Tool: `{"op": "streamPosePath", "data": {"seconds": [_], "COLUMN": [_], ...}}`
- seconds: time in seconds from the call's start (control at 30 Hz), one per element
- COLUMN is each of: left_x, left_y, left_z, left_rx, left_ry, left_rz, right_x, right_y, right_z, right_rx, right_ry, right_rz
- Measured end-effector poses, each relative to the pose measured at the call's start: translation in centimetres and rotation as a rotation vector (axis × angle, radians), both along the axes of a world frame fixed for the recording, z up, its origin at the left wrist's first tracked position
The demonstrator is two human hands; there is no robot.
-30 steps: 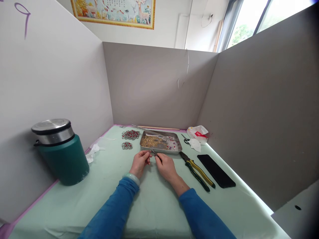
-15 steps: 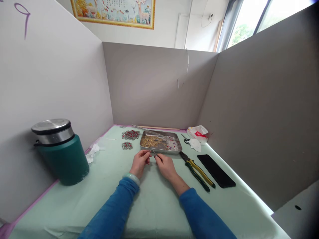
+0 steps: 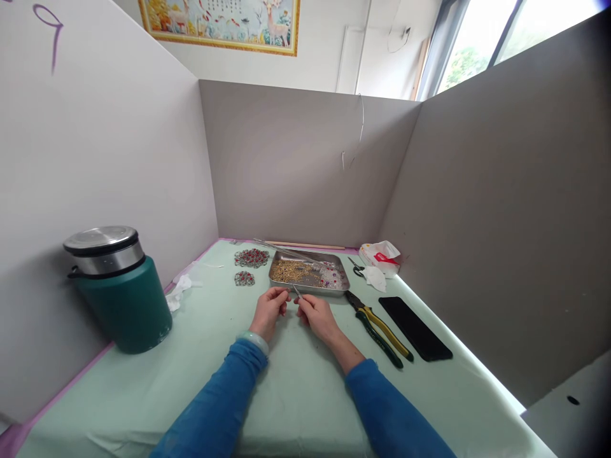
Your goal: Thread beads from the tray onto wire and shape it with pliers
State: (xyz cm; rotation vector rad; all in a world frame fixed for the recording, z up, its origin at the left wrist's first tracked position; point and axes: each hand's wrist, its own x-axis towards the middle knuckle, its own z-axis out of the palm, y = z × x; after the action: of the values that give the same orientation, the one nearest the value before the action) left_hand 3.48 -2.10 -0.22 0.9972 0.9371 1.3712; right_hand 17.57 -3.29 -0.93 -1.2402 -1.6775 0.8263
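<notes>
My left hand (image 3: 268, 312) is pinched closed just in front of the metal tray (image 3: 308, 291); whatever sits between its fingertips is too small to make out. Close beside it, my right hand (image 3: 317, 315) grips a thin metal tool (image 3: 296, 291), perhaps tweezers, whose tip points up and to the left towards the left fingertips. Gold-coloured bits (image 3: 289, 271) lie in the tray's left part, with clear and purple beads (image 3: 330, 277) on the right. To the left of the tray are a larger pile (image 3: 251, 257) and a smaller pile (image 3: 244, 278) of wire pieces with red beads.
Green-and-yellow pliers (image 3: 377, 327) and a black phone-like slab (image 3: 415, 329) lie right of my hands. Behind them are scissors (image 3: 356, 268), a crumpled tissue (image 3: 375, 278) and a tissue pack (image 3: 380, 257). A green flask (image 3: 121, 302) stands left. Grey partitions (image 3: 305, 159) enclose the table.
The tool in my right hand has tilted slightly, its tip now more upright. Both hands stay close together in nearly the same place; the whole view has shifted a little.
</notes>
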Motion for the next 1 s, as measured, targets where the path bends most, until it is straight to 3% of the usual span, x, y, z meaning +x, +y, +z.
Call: {"op": "streamPosePath", "data": {"seconds": [0.3, 0.57, 1.0], "left_x": [-0.01, -0.08, -0.18], "left_y": [0.32, 0.25, 0.14], "left_z": [-0.37, -0.37, -0.31], "left_rx": [-0.002, -0.002, 0.004], "left_ry": [-0.019, -0.014, -0.005], "left_rz": [-0.002, 0.008, 0.014], "right_x": [-0.16, -0.08, -0.08], "right_y": [-0.58, -0.69, -0.33], "right_z": [0.87, 0.88, 0.17], "right_rx": [0.094, 0.077, 0.262], "right_ry": [-0.109, -0.129, -0.256], "right_rz": [-0.055, -0.053, -0.109]}}
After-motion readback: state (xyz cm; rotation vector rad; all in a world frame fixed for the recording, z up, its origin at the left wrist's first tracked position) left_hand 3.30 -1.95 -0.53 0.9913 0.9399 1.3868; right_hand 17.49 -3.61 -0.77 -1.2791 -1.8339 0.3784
